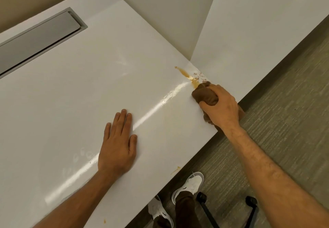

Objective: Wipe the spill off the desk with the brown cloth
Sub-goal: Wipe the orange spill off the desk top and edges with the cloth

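The desk (80,85) is glossy white, the spill (187,75) amber near its right edge, the cloth (204,94) brown, the carpet (284,121) grey-green streaked, the shoes (192,183) white.

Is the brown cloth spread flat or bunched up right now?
Bunched up. The cloth is wadded into a lump in the right hand, pressed on the desk at the spill.

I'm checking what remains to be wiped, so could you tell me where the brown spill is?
In the head view, the spill streaks the desk at its right edge, just beyond the brown cloth bunched in the right hand.
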`<state>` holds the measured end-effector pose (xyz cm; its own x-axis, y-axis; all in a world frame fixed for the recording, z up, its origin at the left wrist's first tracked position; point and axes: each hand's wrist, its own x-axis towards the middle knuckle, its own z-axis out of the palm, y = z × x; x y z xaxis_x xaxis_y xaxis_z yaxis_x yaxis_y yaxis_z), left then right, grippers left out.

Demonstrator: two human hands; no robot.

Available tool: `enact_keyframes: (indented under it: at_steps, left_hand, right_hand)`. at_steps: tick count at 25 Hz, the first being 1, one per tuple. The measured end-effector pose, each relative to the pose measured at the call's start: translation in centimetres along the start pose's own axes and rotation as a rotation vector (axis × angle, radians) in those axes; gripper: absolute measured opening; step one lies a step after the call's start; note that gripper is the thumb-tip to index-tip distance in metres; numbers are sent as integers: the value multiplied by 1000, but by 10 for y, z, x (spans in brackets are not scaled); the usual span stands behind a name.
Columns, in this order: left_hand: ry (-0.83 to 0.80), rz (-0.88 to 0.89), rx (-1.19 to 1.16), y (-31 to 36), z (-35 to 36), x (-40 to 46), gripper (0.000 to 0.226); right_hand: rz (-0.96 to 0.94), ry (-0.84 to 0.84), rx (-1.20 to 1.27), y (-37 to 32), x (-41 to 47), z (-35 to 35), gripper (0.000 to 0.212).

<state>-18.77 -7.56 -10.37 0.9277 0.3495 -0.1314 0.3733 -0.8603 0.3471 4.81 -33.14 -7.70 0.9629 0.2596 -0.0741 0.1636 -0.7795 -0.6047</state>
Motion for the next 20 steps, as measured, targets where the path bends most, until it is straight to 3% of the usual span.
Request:
enact_keyframes:
  at_steps: [4,8,12,15,17,20]
  left_hand:
    - [0,-4,5,0,0,-1,66]
    - [10,1,8,0,1,0,67]
    - [20,8,14,0,0,0,67]
    - [16,11,11,0,0,1,67]
    - [15,9,5,1,-1,0,67]
    - [13,13,1,2,-2,0,67]
  right_hand:
    - [-59,-168,51,-13,-29,5,47]
    - [-136,-212,112,-28,-68,24,37]
    - [153,28,496,-31,-47,1,38]
    - [189,274,512,-23,-2,-17,41]
    - [196,285,433,-20,21,-17,44]
    - [170,145,224,-17,39,-1,49]
